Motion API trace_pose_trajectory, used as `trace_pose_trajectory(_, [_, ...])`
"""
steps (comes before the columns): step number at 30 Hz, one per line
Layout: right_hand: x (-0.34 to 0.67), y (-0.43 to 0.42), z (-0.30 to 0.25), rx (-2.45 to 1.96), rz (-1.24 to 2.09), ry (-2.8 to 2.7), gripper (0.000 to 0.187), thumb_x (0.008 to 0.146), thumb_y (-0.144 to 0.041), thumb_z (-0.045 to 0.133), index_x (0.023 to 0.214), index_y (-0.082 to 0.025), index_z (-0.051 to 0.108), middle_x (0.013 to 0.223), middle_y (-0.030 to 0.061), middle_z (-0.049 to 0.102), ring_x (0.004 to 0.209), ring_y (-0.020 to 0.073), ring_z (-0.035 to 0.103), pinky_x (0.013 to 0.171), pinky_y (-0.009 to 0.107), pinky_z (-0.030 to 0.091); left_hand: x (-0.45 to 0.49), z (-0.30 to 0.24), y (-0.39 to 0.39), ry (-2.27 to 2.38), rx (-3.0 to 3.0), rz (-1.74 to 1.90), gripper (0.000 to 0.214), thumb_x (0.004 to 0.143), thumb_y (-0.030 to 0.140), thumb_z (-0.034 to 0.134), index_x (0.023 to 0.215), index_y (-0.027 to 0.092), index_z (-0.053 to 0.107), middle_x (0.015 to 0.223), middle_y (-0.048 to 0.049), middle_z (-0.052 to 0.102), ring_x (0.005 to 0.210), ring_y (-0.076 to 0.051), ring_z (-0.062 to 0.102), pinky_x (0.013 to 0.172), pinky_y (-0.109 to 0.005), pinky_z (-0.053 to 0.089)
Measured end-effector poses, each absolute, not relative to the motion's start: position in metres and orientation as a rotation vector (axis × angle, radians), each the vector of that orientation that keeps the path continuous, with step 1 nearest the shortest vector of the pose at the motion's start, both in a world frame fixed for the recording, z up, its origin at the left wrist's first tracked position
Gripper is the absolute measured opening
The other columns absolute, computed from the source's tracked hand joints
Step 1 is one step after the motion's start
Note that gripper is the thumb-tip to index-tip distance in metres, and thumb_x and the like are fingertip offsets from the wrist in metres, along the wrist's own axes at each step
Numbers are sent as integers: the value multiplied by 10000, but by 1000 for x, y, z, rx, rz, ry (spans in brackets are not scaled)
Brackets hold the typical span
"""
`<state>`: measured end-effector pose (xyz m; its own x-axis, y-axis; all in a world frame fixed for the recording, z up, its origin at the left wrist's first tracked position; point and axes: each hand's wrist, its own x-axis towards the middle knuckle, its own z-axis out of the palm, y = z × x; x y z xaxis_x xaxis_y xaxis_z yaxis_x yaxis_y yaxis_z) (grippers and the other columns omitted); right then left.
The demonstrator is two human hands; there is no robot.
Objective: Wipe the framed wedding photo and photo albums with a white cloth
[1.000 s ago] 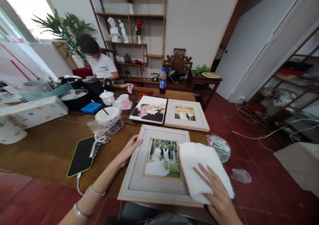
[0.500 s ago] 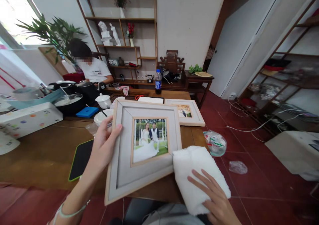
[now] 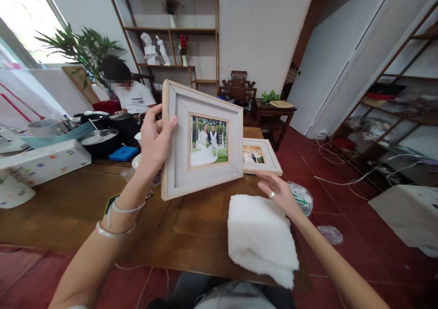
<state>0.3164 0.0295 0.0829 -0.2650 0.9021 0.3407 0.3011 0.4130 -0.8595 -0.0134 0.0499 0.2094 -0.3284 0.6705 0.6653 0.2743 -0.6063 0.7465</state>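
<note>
so the framed wedding photo [image 3: 201, 140] is now up off the surface [image 3: 68, 204], held nearly upright by its left edge in the left hand [image 3: 155, 140], while the right hand [image 3: 278, 192] has left the folded white towel [image 3: 258, 233] and hovers open, empty, beside it

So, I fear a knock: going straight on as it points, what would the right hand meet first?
Probably the small picture frame on the table; the held frame's corner is close, depth unclear.
</note>
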Motion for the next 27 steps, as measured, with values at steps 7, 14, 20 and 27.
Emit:
trace_pose_trajectory(7, [293,87,114,-958,1294,-1319,366,778,-489,558,1017,-213,587,1033,47,658,967,217,614,785,348,539,-7,202,119,1159,1373,1873,352,660,344,648,910,100,603,832,-39,656,696,-137,590,625,-233,470])
trace_pose_trajectory(14, [338,100,105,-1191,1182,-1111,236,627,-344,696,768,-177,606,689,19,654,612,178,601,537,278,497,43,163,164,1163,1325,1414,501,634,302,701,1065,86,566,938,-98,672,789,-197,632,694,-305,512])
trace_pose_trajectory(20, [374,121,98,-1262,1152,-1048,217,590,-300,695,737,-176,596,604,10,605,508,163,540,452,289,455,74,138,204,1370,1677,1096,381,705,244,647,1042,72,603,1057,-139,650,923,-232,622,787,-318,492])
trace_pose_trajectory(27, [392,150,86,-1453,961,-1122,309,566,-317,678,830,-180,594,685,6,625,609,173,565,547,281,456,94,105,244,1580,1825,924,262,773,199,528,986,80,623,1058,-144,650,992,-265,597,837,-312,445])
